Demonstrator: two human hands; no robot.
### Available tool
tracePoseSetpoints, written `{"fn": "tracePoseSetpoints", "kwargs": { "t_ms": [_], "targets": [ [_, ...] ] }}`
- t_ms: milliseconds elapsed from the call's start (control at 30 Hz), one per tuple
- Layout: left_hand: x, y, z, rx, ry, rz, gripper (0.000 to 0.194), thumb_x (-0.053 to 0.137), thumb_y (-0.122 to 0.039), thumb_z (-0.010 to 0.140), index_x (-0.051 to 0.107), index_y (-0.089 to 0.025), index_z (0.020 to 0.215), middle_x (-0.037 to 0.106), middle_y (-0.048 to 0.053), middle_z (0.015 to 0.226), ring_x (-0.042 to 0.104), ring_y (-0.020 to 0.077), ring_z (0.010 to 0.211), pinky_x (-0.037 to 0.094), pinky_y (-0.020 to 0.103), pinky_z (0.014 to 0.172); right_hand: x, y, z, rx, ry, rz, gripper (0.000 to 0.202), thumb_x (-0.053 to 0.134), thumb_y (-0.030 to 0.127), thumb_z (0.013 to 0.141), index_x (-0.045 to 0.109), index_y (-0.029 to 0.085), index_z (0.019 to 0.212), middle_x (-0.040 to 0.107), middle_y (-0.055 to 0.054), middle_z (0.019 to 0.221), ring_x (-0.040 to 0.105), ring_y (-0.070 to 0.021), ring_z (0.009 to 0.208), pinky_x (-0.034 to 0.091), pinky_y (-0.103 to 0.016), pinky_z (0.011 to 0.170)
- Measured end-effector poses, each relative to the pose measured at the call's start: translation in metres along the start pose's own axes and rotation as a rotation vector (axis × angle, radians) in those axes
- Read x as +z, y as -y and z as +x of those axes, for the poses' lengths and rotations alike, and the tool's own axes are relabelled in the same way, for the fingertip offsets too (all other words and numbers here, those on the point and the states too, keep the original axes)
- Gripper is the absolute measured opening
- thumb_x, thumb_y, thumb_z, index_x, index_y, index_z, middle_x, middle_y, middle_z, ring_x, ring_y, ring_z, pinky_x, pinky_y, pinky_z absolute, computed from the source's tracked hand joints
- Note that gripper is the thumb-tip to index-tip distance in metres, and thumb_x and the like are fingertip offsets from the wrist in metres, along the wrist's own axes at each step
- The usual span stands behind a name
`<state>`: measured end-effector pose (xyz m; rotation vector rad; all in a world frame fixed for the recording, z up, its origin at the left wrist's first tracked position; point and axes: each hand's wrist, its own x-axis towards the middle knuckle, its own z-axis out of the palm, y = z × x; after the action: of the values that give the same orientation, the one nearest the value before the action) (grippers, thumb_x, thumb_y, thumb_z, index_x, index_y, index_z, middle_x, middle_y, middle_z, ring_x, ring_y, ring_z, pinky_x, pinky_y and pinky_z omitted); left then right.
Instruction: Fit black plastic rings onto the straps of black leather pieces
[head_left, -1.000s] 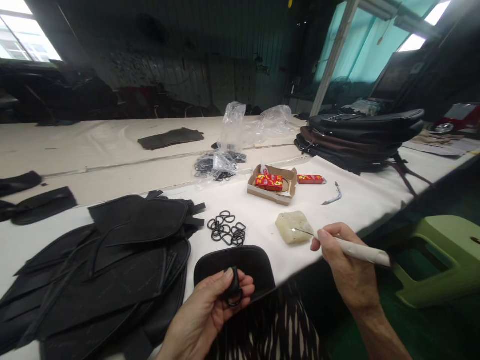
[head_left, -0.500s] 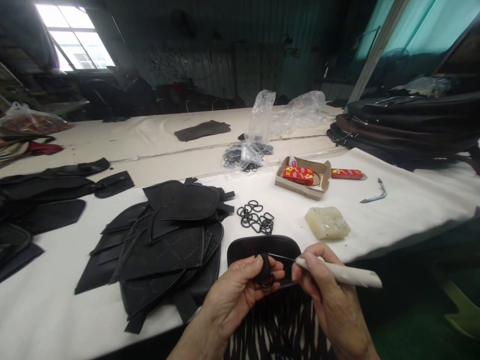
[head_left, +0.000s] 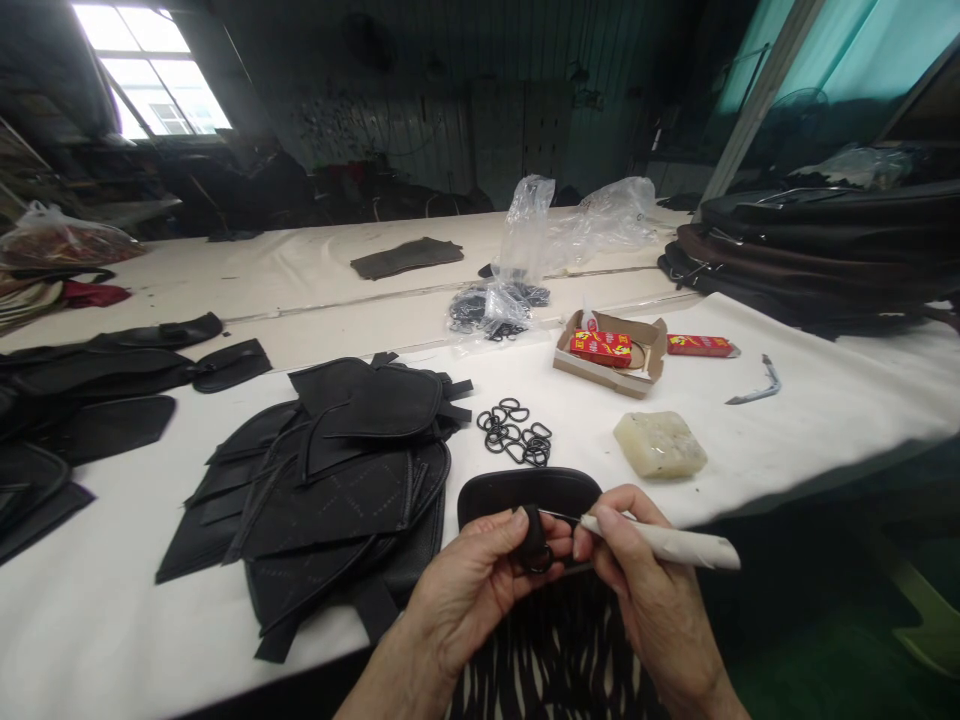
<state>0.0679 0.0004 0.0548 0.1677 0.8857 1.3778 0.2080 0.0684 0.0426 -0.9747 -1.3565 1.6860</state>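
Note:
Between the thumb and fingers of my left hand (head_left: 480,570) is a black strap (head_left: 532,528) folded into a loop, with a black D-ring at its lower end. My right hand (head_left: 645,580) is closed round the pale wrapped handle of an awl (head_left: 664,543). The awl's thin metal shaft points left and reaches the strap; its tip is hidden there. Just behind both hands lies a black rounded bag piece (head_left: 495,488), partly covered by them. Several loose black D-rings (head_left: 517,435) lie on the white cloth beyond it.
Stacked black bag pieces (head_left: 337,500) lie to the left. A yellowish wax-like block (head_left: 660,445) sits at the right, in front of a cardboard box (head_left: 592,380) holding a red packet. Clear plastic bags (head_left: 525,235) stand farther back. The table edge runs along the right.
My right hand and the awl have shifted left towards the strap, so less of the shaft shows. My left hand keeps its hold. The view has shifted slightly.

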Motion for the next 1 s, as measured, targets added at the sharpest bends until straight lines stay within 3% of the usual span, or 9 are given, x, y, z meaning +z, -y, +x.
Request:
{"fn": "tracePoseSetpoints", "kwargs": {
  "t_ms": [267, 433, 600, 767, 1000],
  "targets": [
    [0.006, 0.003, -0.001, 0.043, -0.037, 0.011, 0.021, 0.058, -0.022, 0.081, 0.070, -0.005, 0.080, 0.069, 0.014, 0.081, 0.064, 0.0212, 0.080, 0.047, 0.037, 0.084, -0.002, -0.005, 0.002, -0.017, 0.100, -0.025, 0.024, 0.053, 0.040, 0.086, 0.051, 0.020, 0.073, 0.055, 0.002, 0.063, 0.038, -0.0104, 0.054, 0.034, -0.022, 0.051],
    [0.011, 0.010, 0.000, 0.144, -0.167, 0.014, 0.023, 0.058, -0.026, 0.080, 0.067, -0.007, 0.070, 0.068, 0.011, 0.071, 0.063, 0.0188, 0.067, 0.050, 0.036, 0.075, -0.011, 0.010, 0.008, -0.086, 0.206, -0.118, 0.025, 0.056, 0.040, 0.084, 0.054, 0.020, 0.068, 0.057, 0.001, 0.061, 0.044, -0.0118, 0.054, 0.035, -0.023, 0.050],
    [0.011, 0.010, 0.000, 0.143, -0.237, -0.008, 0.018, 0.062, -0.025, 0.076, 0.065, -0.009, 0.068, 0.068, 0.009, 0.067, 0.064, 0.0184, 0.060, 0.051, 0.035, 0.070, -0.024, 0.020, 0.010, -0.164, 0.144, -0.119, 0.023, 0.057, 0.037, 0.083, 0.056, 0.020, 0.067, 0.058, -0.001, 0.063, 0.047, -0.0128, 0.055, 0.036, -0.025, 0.051],
    [0.011, 0.010, -0.001, 0.144, -0.234, -0.026, 0.018, 0.062, -0.024, 0.075, 0.064, -0.008, 0.067, 0.067, 0.009, 0.066, 0.064, 0.0183, 0.060, 0.051, 0.034, 0.070, -0.021, 0.020, 0.001, -0.187, 0.103, -0.022, 0.017, 0.060, 0.037, 0.081, 0.058, 0.021, 0.074, 0.059, 0.000, 0.065, 0.050, -0.0132, 0.058, 0.038, -0.023, 0.053],
    [0.012, 0.013, -0.001, 0.143, -0.254, -0.057, 0.018, 0.061, -0.024, 0.075, 0.064, -0.008, 0.066, 0.067, 0.008, 0.064, 0.063, 0.0167, 0.056, 0.049, 0.031, 0.066, -0.016, 0.023, -0.010, -0.115, 0.047, 0.067, 0.016, 0.063, 0.036, 0.078, 0.058, 0.022, 0.072, 0.059, -0.002, 0.063, 0.053, -0.0158, 0.061, 0.034, -0.021, 0.044]
  ]
}}
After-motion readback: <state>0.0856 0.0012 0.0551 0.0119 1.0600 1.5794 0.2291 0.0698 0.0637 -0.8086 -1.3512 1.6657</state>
